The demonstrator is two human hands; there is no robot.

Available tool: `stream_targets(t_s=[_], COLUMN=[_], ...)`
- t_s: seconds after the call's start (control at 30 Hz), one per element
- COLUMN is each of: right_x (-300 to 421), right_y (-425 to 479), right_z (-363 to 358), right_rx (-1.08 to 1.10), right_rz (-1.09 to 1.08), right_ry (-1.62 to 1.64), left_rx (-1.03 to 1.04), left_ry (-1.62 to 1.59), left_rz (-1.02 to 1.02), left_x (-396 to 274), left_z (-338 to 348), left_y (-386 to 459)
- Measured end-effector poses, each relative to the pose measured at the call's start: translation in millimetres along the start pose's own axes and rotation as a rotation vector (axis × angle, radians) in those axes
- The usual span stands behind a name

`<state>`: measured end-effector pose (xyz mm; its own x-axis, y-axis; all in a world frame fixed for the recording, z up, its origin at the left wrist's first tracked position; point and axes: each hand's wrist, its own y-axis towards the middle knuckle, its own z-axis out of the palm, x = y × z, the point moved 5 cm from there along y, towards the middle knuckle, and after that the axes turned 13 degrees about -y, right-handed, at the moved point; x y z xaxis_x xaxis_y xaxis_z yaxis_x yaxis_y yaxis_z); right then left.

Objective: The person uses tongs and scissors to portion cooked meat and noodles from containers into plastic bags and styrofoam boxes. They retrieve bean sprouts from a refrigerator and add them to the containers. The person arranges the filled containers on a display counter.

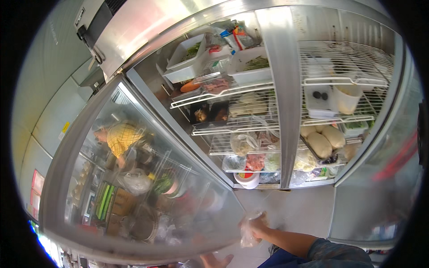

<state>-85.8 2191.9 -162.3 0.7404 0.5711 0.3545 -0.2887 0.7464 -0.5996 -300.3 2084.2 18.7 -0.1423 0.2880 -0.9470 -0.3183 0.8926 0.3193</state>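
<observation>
My right hand (257, 225) grips a clear plastic bag (248, 233) in front of the refrigerator; its contents are blurred. Low in the view, my left hand (216, 260) is by the lower edge of the swung-out glass door (187, 221). Its thumb stands apart from the fingers and no object shows in it; whether it touches the door I cannot tell. Ahead stands the upright refrigerator with a steel centre post (285, 100). Wire shelves (234, 130) on the left side bear white tubs of greens (249, 65), black trays (209, 114) and bagged food (243, 144).
A second glass door (372, 201) stands out on the right. The right side holds a white bucket (347, 98), a tub with dark items (320, 100) and large pale rounded food (320, 144). A person (124, 137) in a yellow checked shirt appears in the left door's glass. Grey floor (301, 209) lies below.
</observation>
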Motion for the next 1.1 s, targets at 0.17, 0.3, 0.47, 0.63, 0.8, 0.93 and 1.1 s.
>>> stream_targets(t_s=[0.17, 0.3, 0.47, 0.63, 0.8, 0.93, 1.1], right_x=[64, 156, 262, 366, 224, 19, -163], right_y=[120, 232, 259, 285, 200, 82, -165], right_z=[2, 66, 178, 147, 8, -97, -466], right_rx=[-0.382, -0.112, 0.099, 0.013, 0.22, -0.129, -0.674], right_rz=[-0.02, -0.373, -0.691, -0.882, -0.863, -0.049, -0.328], right_ry=[0.026, 0.244, 0.376, -0.301, -0.449, -0.958, -1.521], left_rx=[-0.274, -0.395, -0.59, -0.545, -0.402, -0.389, -0.222], left_ry=[0.067, -0.046, -0.147, -0.392, 0.225, 0.358, 0.479], left_rz=[-0.508, -0.418, -0.372, -0.351, -0.156, -0.115, -0.111], left_x=[-40, -25, -18, 29, 32, -16, -28], left_z=[-35, -61, -112, -133, -147, -184, -109], left_y=[11, 56, 60, 89, 83, 79, 79])
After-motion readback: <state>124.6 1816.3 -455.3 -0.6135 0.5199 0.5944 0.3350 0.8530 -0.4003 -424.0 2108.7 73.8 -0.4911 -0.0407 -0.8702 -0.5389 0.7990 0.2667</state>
